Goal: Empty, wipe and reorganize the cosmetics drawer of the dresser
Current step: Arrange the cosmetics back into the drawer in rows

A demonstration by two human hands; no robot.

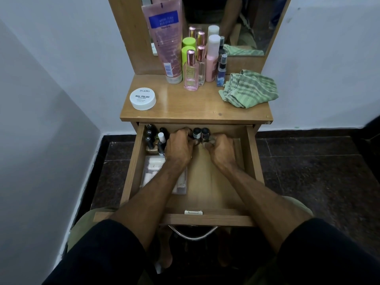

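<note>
Both hands are deep in the open drawer [131, 161], working the nail polish bottles at the back. Left hand [178, 148] has fingers curled around a dark-capped bottle [196, 133]; right hand [221, 146] has fingers curled at a second bottle [204, 133] just beside it. Fingertips are hidden behind the knuckles, so grip looks closed on the bottles, but I can't confirm full contact. To do this step well: lift the bottles straight up by the body, not the cap, keep them upright, clear the drawer's back lip under the worktop [195, 108], then park them on the bare wood. More bottles [151, 138] sit in the drawer's back-left corner, just left of the left hand; a clear pouch of small tubes [153, 168] lies nearer the front, under the left forearm. Green checked cloth [249, 89] waits on the worktop's right side, well apart from both hands, next to the perfume bottles [191, 70] and a white nail polish remover tub [143, 98] on the left. Judgement: still emptying, wipe not started.
</note>
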